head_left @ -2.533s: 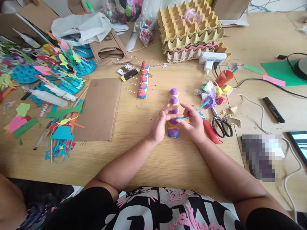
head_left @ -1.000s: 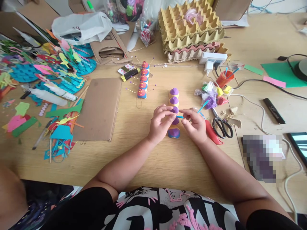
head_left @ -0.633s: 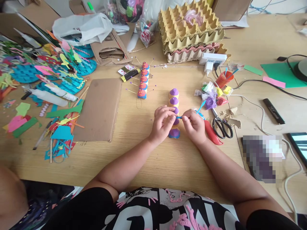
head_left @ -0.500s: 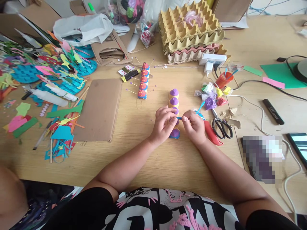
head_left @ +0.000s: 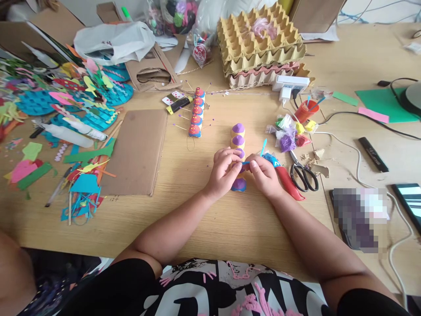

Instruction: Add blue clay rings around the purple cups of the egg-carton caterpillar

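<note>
Between the fingertips of my left hand (head_left: 224, 172) and my right hand (head_left: 264, 174) is a small piece of blue clay (head_left: 245, 163); both hands pinch it. A blue plastic tool (head_left: 263, 147) sticks up from behind my right fingers. Under and behind my fingertips lies a row of yellow humps with purple tops (head_left: 238, 140), its middle partly hidden by my hands. Farther back to the left stands a similar row in red and blue (head_left: 196, 119), with thin pins sticking out at its sides.
Scissors (head_left: 304, 175), a red clay packet (head_left: 289, 183) and bagged clay (head_left: 287, 139) lie right of my hands. Stacked egg trays (head_left: 259, 44) stand behind. Cardboard (head_left: 134, 151) and paper scraps (head_left: 85, 184) are at left. A person's bare limb shows at the lower left.
The blue tool by my right hand has swung more upright and shifted left. My right fingers have turned slightly, and more of a blue packet shows beside them. My left hand has hardly moved.
</note>
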`<state>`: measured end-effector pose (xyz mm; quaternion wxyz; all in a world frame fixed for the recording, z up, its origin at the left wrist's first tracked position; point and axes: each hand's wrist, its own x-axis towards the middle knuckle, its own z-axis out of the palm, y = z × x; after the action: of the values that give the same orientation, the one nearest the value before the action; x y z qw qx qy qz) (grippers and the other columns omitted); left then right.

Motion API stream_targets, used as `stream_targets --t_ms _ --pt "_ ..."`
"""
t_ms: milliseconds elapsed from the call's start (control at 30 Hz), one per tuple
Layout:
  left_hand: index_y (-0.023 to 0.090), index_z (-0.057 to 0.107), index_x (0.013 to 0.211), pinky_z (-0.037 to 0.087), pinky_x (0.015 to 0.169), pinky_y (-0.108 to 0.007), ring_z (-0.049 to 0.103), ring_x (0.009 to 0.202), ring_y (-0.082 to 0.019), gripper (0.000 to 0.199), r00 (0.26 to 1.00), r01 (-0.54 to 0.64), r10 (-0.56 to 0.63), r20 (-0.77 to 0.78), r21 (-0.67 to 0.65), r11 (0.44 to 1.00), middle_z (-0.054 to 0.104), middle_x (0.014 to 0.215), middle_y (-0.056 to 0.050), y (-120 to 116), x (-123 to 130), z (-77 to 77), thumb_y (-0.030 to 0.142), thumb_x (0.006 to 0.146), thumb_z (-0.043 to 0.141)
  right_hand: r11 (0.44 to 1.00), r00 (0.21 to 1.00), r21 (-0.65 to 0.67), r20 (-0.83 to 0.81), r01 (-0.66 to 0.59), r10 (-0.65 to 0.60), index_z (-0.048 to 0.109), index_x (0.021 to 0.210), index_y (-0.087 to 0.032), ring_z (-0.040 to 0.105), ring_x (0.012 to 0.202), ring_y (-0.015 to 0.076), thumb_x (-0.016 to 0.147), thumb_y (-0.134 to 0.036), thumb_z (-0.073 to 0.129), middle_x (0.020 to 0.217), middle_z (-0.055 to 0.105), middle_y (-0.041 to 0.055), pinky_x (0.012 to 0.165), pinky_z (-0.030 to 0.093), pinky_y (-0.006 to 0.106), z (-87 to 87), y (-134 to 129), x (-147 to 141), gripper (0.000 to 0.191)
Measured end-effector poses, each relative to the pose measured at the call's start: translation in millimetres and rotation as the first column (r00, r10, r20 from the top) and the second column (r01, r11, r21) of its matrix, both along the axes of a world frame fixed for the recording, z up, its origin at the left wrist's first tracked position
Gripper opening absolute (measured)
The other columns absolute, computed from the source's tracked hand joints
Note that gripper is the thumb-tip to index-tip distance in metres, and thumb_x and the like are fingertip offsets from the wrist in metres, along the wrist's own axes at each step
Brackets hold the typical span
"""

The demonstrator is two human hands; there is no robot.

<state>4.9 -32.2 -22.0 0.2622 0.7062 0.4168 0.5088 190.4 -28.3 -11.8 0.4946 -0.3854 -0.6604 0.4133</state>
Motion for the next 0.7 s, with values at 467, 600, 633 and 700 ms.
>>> stream_targets --t_ms 467,600,633,700 --pt "0.027 0.072 0.101 0.047 0.13 -0.051 0.063 0.138 -0.026 0.035 1.0 0.015 -0.015 -0.007 0.002 1.0 0.08 0.128 -0.008 -0.9 -0.4 -1.4 0.055 0.114 0.055 1.0 0.999 0.021 -0.041 -0.015 0.015 0.069 0.079 -0.024 0.061 0.07 0.0172 0.109 -0.07 0.058 0.076 0.068 0.0024 0.071 0.051 0.035 1.0 0.7 -0.2 0.056" --pt "0.027 0.073 0.098 0.047 0.132 -0.052 0.063 0.138 -0.026 0.042 0.999 0.018 -0.019 -0.049 -0.02 1.0 0.08 0.128 -0.009 -1.4 -0.9 0.9 0.059 0.115 0.051 0.999 1.0 0.035 -0.001 -0.011 0.011 0.062 0.072 -0.024 0.057 0.066 0.0164 0.109 -0.066 0.061 0.069 0.06 0.0006 0.067 0.047 0.034 3.6 -0.4 -0.1 0.057" --pt "0.027 0.073 0.097 0.047 0.132 -0.052 0.063 0.138 -0.026 0.044 0.999 0.017 -0.018 -0.048 -0.026 1.0 0.08 0.128 -0.009 -1.5 -0.8 1.6 0.059 0.115 0.05 0.999 1.0 0.042 0.003 -0.011 0.011 0.061 0.07 -0.024 0.055 0.065 0.0164 0.11 -0.066 0.06 0.067 0.058 0.0004 0.066 0.046 0.034 3.4 -0.4 0.1 0.058" --pt "0.026 0.073 0.093 0.047 0.131 -0.052 0.063 0.138 -0.026 0.046 0.999 0.019 -0.02 -0.027 -0.034 0.999 0.08 0.126 -0.009 -1.7 -0.6 2.8 0.059 0.115 0.049 0.999 1.0 0.049 -0.004 -0.009 0.01 0.06 0.067 -0.024 0.055 0.065 0.0167 0.111 -0.067 0.055 0.066 0.058 0.0008 0.066 0.045 0.035 2.3 -0.3 0.4 0.062"
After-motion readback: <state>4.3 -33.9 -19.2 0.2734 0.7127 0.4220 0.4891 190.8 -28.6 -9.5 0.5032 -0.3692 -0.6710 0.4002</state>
